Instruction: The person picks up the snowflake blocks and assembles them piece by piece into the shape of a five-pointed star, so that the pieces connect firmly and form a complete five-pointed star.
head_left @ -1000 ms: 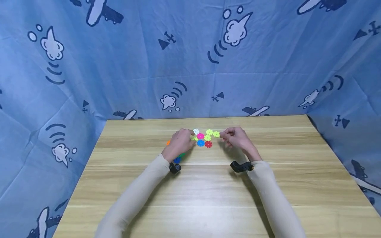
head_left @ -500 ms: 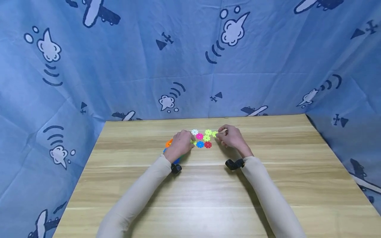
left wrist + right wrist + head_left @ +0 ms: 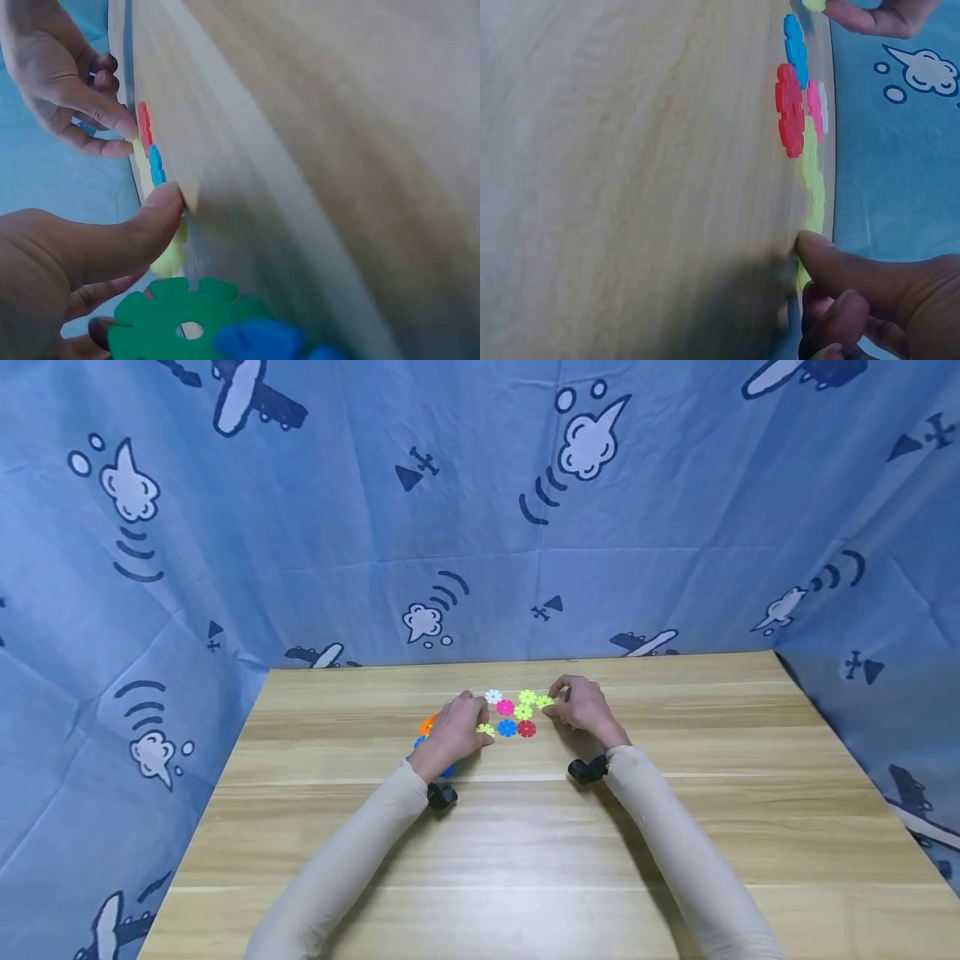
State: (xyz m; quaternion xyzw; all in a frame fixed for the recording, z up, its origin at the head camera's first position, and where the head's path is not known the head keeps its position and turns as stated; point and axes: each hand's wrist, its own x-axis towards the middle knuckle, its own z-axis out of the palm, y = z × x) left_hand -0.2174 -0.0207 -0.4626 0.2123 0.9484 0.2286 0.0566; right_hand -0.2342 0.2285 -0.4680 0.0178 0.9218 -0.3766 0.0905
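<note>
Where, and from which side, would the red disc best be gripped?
Probably by the near-right rim of the red disc, with a low pinch from the person's near right. It looks thin and lies flat, with a blue disc close on its left and a yellow-green disc behind; its near and right edges look free.

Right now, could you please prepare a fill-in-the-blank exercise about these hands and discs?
The orange disc lies beside the person's ____ hand.
In the head view, a ____ disc lies immediately right of the blue disc between the hands.
The curtain behind the table is mainly ____.
Missing words: left; red; blue.
</note>
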